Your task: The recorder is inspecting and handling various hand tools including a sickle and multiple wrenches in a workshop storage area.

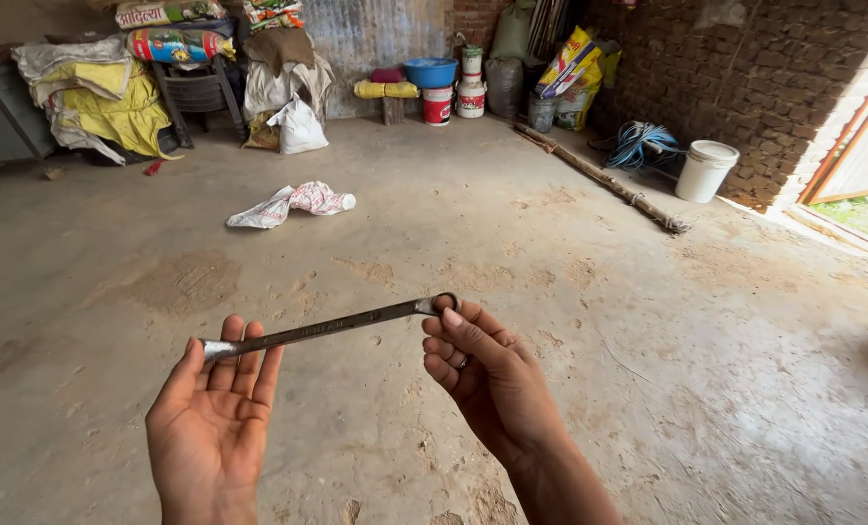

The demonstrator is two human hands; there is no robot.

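Two bare hands hold a long metal spanner [327, 327] level above the concrete floor [570, 321], near the floor's front edge. The left hand [212, 418] lies palm up with fingers spread flat, unclenched, and the spanner's open end rests across its fingertips. The right hand [480, 374] pinches the ring end between thumb and bent fingers; a ring shows on one finger. Beyond the spanner, toward the middle of the floor, lies a crumpled white sack [293, 203]. A white bucket [704, 170] stands at the floor's right edge by the brick wall, with a blue coil of hose [641, 144] just beside it. Filled sacks and tubs crowd the far edge.
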